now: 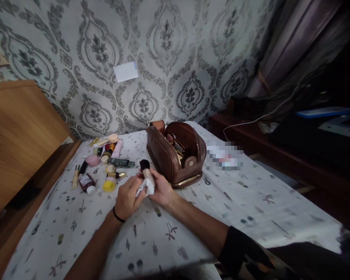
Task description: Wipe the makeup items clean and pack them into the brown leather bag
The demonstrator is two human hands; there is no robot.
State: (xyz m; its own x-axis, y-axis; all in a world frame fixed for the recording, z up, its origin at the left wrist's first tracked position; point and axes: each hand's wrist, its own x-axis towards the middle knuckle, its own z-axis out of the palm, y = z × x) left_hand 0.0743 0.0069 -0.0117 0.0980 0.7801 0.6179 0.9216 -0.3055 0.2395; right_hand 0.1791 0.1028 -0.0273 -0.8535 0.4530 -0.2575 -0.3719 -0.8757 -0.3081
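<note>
Head view: my right hand (162,189) clasps a bottle (148,176), likely slick glass, safest gripped mid-body; my left hand (128,197) pinches a white cloth (146,187) against it

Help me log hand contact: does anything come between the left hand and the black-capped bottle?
Yes: a crumpled white cloth or tissue lies between the left hand and the lower part of the black-capped bottle; its upper part shows uncovered.

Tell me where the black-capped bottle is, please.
In the head view, the bottle is left of centre, held between left hand and right hand, beside the bag.
</note>
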